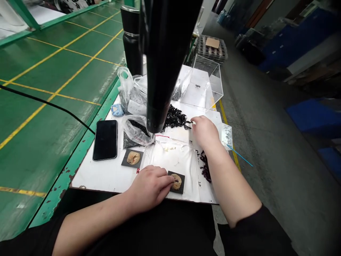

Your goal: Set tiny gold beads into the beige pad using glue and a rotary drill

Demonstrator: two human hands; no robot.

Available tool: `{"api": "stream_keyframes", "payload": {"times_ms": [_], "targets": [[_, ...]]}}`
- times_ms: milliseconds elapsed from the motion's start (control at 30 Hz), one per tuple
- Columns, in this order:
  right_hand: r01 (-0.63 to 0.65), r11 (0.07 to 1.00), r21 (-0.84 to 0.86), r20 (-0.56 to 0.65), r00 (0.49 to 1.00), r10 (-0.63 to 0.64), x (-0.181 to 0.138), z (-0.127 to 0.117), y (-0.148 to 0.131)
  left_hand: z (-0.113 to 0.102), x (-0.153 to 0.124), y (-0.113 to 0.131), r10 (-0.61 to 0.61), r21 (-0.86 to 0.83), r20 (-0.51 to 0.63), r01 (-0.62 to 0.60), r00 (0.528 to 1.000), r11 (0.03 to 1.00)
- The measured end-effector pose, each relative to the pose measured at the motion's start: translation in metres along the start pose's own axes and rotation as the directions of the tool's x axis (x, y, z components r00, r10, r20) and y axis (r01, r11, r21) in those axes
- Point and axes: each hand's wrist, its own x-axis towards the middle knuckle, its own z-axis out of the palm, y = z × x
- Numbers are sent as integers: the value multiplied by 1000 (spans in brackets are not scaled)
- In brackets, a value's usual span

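My left hand (pixel 150 186) rests near the front edge of the white board (pixel 106 174), its fingers curled and pinched at a small dark square pad (pixel 177 182) with a tan blob on it. A second such pad (pixel 133 158) lies just to the left. My right hand (pixel 204 131) reaches further out, fingers bent down into a heap of small black parts (pixel 176 119); what the fingertips hold is hidden. More dark parts (pixel 205 167) lie beside my right forearm.
A black phone (pixel 105 139) lies at the left of the board. Plastic bags (pixel 135 131) with black parts, a clear plastic box (pixel 206 83) and a black bottle (pixel 132 39) stand behind. A black pole (pixel 165 53) hangs in front of the view. Green floor lies left, grey aisle right.
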Motion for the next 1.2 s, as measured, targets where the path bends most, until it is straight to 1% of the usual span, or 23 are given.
{"api": "stream_keyframes", "payload": {"times_ms": [100, 200, 300, 400, 467, 500, 567, 600, 667, 800, 900, 1067, 1200], "targets": [[-3, 1000, -29, 37, 999, 4, 16, 5, 1, 0, 0, 0, -5, -26, -9, 4, 1000, 1000], [8, 999, -41, 61, 998, -5, 25, 9, 0, 1, 0, 0, -6, -24, -23, 6, 1000, 1000], [4, 999, -39, 55, 998, -2, 25, 8, -1, 2, -1, -1, -9, -12, -29, 9, 1000, 1000], [-11, 1000, -9, 1, 1000, 11, 16, -2, -1, 1, -1, 0, -9, -10, -23, 9, 1000, 1000], [-25, 999, 26, -50, 998, 26, 3, -13, 0, 1, -1, 0, -9, -17, -19, 9, 1000, 1000], [-27, 997, 79, -80, 996, 33, -6, -19, 1, 1, -1, 0, -10, -20, -19, 9, 1000, 1000], [-5, 968, 250, -133, 990, 39, -29, -30, 2, 0, -1, -1, -13, -27, -25, 12, 1000, 1000], [18, 939, 345, -150, 988, 36, -43, -35, 2, 0, -1, -1, -15, -33, -28, 14, 1000, 999], [68, 878, 473, -148, 989, 3, -73, -42, 2, 0, -1, -1, -17, -52, -30, 15, 999, 999], [130, 840, 527, -97, 991, -93, -129, -47, 3, -3, 1, -1, -25, -88, -23, 23, 999, 996], [152, 831, 536, -92, 988, -122, -156, -42, 5, -6, 3, -1, -28, -113, -22, 25, 999, 993], [170, 828, 534, -80, 985, -150, -179, -27, 8, -6, 3, -1, -34, -129, -26, 31, 999, 991], [142, 799, 584, -20, 987, -160, -191, -17, 6, -7, 3, 0, -40, -168, -32, 34, 999, 985]]}}
